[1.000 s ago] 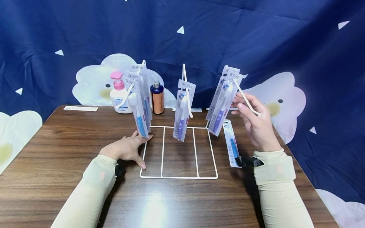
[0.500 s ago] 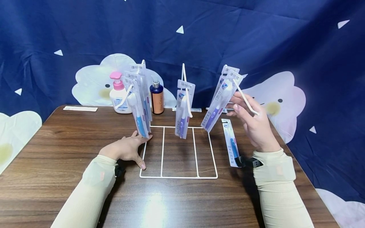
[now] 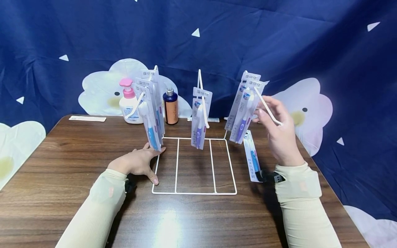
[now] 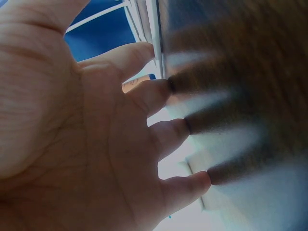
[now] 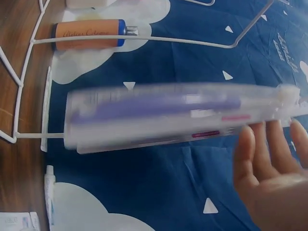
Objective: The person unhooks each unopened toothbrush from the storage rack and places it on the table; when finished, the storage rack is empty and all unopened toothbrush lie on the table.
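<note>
A white wire rack (image 3: 193, 193) stands on the brown table with three slanted hooks. Packed toothbrushes hang from each. My left hand (image 3: 139, 162) lies flat at the rack's front left corner, fingers spread against the wire (image 4: 155, 33) beside the blue-brush packs (image 3: 150, 113). My right hand (image 3: 276, 127) is raised by the right hook (image 3: 268, 106), fingers loosely straight. Its fingertips are next to the purple-brush pack (image 3: 243, 117) that hangs there. The right wrist view shows that pack (image 5: 168, 113) blurred, in front of the straight fingers (image 5: 269, 163), ungripped. One purple pack (image 3: 200, 120) hangs in the middle.
A loose blue-brush pack (image 3: 252, 158) lies on the table right of the rack, under my right wrist. A pink-topped pump bottle (image 3: 128, 101) and a brown bottle (image 3: 170, 106) stand behind the rack. A flat white pack (image 3: 87, 118) lies at the back left edge.
The purple pack on the right hook swung out to the left, then dropped back to hang steeper. My right hand rose slightly along the hook. The left hand stayed put.
</note>
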